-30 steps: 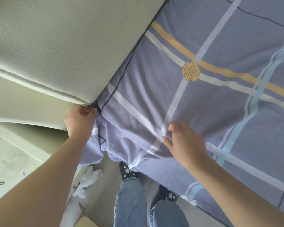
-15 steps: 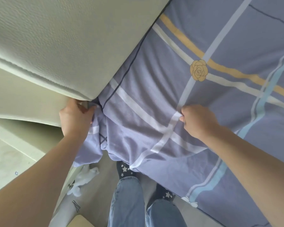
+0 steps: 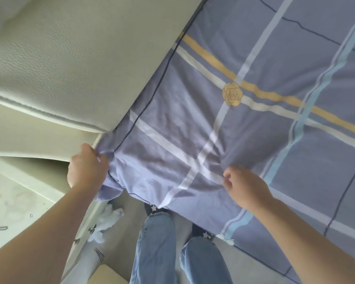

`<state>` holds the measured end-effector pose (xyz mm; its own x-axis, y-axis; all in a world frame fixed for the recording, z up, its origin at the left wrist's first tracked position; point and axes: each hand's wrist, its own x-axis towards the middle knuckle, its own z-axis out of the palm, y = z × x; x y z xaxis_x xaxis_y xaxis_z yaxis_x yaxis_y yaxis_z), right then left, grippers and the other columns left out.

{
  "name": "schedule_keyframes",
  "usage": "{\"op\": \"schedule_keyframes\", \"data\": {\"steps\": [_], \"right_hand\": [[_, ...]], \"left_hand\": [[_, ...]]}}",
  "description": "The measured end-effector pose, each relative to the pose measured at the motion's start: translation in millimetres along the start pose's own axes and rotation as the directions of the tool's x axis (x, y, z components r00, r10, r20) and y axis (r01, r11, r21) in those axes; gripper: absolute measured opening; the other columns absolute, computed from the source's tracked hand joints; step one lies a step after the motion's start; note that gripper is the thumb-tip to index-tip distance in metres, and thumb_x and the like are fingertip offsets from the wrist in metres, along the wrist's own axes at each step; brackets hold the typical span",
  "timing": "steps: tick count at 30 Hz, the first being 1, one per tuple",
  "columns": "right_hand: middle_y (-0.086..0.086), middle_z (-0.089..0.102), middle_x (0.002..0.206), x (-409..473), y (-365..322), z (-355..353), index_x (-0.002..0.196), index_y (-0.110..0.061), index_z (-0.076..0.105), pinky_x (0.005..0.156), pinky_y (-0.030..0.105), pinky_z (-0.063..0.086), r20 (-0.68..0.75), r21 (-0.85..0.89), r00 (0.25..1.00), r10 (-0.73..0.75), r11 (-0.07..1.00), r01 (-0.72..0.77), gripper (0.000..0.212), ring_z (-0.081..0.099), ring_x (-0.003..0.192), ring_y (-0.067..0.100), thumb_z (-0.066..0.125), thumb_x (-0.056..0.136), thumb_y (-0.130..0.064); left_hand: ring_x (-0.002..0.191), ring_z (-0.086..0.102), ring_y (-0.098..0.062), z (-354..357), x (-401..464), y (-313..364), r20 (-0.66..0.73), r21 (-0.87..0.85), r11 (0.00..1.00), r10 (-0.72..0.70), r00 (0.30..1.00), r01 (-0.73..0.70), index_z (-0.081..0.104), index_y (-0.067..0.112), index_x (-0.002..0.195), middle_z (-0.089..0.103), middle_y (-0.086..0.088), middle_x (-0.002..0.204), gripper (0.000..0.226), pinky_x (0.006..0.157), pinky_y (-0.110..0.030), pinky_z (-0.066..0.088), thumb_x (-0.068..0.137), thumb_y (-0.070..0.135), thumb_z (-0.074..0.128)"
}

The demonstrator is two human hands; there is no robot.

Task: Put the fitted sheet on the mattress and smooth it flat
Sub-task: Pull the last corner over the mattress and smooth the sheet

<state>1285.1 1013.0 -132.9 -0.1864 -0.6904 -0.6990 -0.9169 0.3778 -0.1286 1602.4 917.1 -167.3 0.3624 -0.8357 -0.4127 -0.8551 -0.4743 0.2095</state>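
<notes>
A purple-blue fitted sheet (image 3: 254, 130) with white, yellow and light-blue stripes and a yellow rose print covers the mattress across the right of the view. The mattress itself is hidden under the cloth. My left hand (image 3: 86, 169) is closed on the bunched corner of the sheet, right beside the pale green padded headboard (image 3: 70, 64). My right hand (image 3: 244, 187) rests on the sheet near the bed's near edge, fingers curled and pinching a fold where two white stripes cross. Creases run between the two hands.
The headboard fills the upper left and meets the sheet along a diagonal line. A pale bedside surface (image 3: 12, 201) lies at lower left. White crumpled cloth (image 3: 109, 220) lies on the floor by my jeans-clad legs (image 3: 156, 249).
My right hand has slid back toward the bed's near edge, drawing the sheet with it. My left hand stays at the corner by the headboard, still gripping the cloth.
</notes>
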Motion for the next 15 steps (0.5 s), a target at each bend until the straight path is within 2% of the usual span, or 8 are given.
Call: {"op": "schedule_keyframes", "data": {"steps": [2,3,5,6,8,10,12,15], "right_hand": [[0.005,0.061,0.108,-24,14,22,0.102,-0.014,0.056,0.075,0.031,0.046,-0.011,0.068,0.996,0.093,0.993,-0.092,0.023,0.061,0.099,0.026,0.042,0.094,-0.03],[0.006,0.061,0.108,-37,24,33,0.101,-0.013,0.056,0.075,0.031,0.046,0.023,0.088,0.988,0.154,0.984,-0.156,0.024,0.061,0.099,0.027,0.042,0.094,-0.031],[0.007,0.06,0.111,-60,43,53,0.105,-0.013,0.057,0.079,0.031,0.046,0.121,0.071,0.954,0.275,0.956,-0.284,0.03,0.059,0.104,0.027,0.042,0.094,-0.037],[0.006,0.06,0.114,-69,52,61,0.109,-0.013,0.056,0.081,0.03,0.047,0.152,0.045,0.934,0.324,0.941,-0.334,0.033,0.059,0.106,0.026,0.042,0.094,-0.039],[0.004,0.059,0.117,-83,71,72,0.115,-0.014,0.054,0.081,0.029,0.047,0.169,-0.03,0.904,0.392,0.919,-0.393,0.036,0.059,0.108,0.024,0.044,0.094,-0.042],[0.003,0.06,0.116,-88,92,80,0.115,-0.014,0.054,0.077,0.028,0.047,0.179,-0.067,0.889,0.421,0.907,-0.416,0.037,0.06,0.107,0.022,0.048,0.092,-0.043],[0.004,0.063,0.11,-85,107,89,0.11,-0.013,0.057,0.07,0.027,0.043,0.184,-0.067,0.893,0.411,0.911,-0.406,0.035,0.061,0.102,0.023,0.052,0.09,-0.041],[0.007,0.067,0.099,-75,118,101,0.098,-0.01,0.064,0.064,0.025,0.038,0.123,-0.105,0.934,0.336,0.94,-0.324,0.022,0.065,0.093,0.027,0.056,0.089,-0.027]], "left_hand": [[0.065,0.062,-0.029,8,-22,6,0.158,0.04,0.992,0.113,0.981,-0.121,0.056,0.01,0.077,0.063,-0.008,0.065,0.029,0.063,-0.031,0.046,0.086,0.036,0.049],[0.058,0.066,-0.021,15,-37,14,0.292,0.074,0.978,0.164,0.942,-0.194,0.058,0.013,0.07,0.065,-0.005,0.058,0.037,0.063,-0.028,0.047,0.086,0.045,0.048],[0.04,0.062,-0.009,34,-65,35,0.561,0.114,0.949,0.183,0.808,-0.294,0.058,0.017,0.056,0.066,-0.002,0.048,0.05,0.056,-0.021,0.046,0.079,0.061,0.048],[0.037,0.061,-0.008,46,-79,45,0.66,0.108,0.942,0.17,0.731,-0.317,0.059,0.018,0.054,0.067,-0.002,0.049,0.053,0.049,-0.019,0.047,0.073,0.067,0.051],[0.04,0.064,-0.01,71,-105,66,0.765,0.104,0.934,0.145,0.628,-0.343,0.059,0.021,0.061,0.07,0.0,0.058,0.049,0.041,-0.018,0.047,0.066,0.07,0.057],[0.044,0.067,-0.014,99,-130,84,0.773,0.131,0.932,0.117,0.623,-0.338,0.052,0.017,0.068,0.067,0.001,0.061,0.049,0.042,-0.018,0.047,0.066,0.065,0.062],[0.055,0.069,-0.019,121,-153,96,0.734,0.213,0.91,0.091,0.673,-0.355,0.05,0.013,0.077,0.061,0.002,0.064,0.053,0.049,-0.021,0.047,0.065,0.063,0.064],[0.086,0.067,-0.024,147,-178,99,0.659,0.409,0.784,0.099,0.745,-0.467,0.051,0.013,0.108,0.064,-0.001,0.094,0.069,0.061,-0.028,0.048,0.067,0.068,0.06]]}}
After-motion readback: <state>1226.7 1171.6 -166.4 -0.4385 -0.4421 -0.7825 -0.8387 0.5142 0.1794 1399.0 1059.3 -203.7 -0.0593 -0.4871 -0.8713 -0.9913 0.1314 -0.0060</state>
